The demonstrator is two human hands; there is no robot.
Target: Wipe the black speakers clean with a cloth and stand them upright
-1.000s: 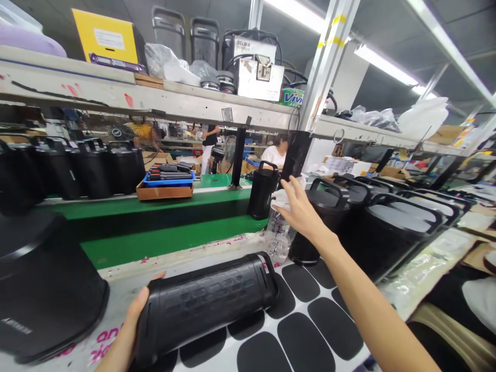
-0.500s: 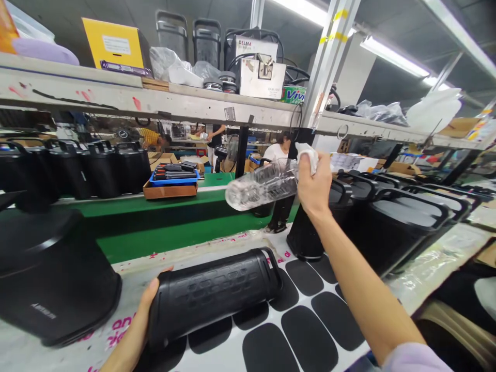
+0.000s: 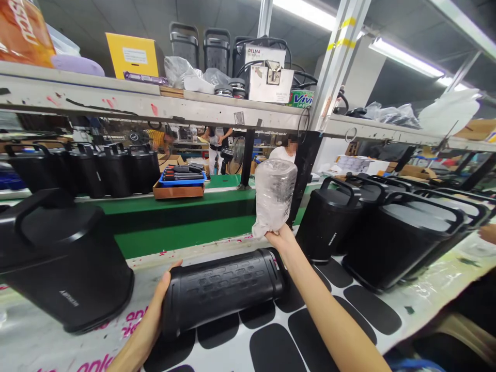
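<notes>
A black portable speaker (image 3: 225,292) with a raised pattern lies on its side. My left hand (image 3: 165,292) holds its left end, thumb along the edge and fingers largely out of sight. Beyond the speaker's right end, my right hand (image 3: 279,236) grips a clear plastic bottle (image 3: 276,181) tipped upside down, its base pointing up. A crumpled white cloth (image 3: 263,226) is bunched around the bottle's lower end. Under the speaker is a white sheet with several black rounded pads (image 3: 273,346).
Upright black speakers stand at left (image 3: 73,263) and in a row at right (image 3: 403,232). A green conveyor (image 3: 170,222) runs behind the bench. Across it sits a box of tools (image 3: 180,188). A loaded shelf (image 3: 201,106) spans above, with a metal post (image 3: 341,62) at right. People work beyond.
My right hand has come down and turned over, tipping the bottle from roughly sideways to upside down. My left hand stays on the speaker. The view has shifted slightly to the left.
</notes>
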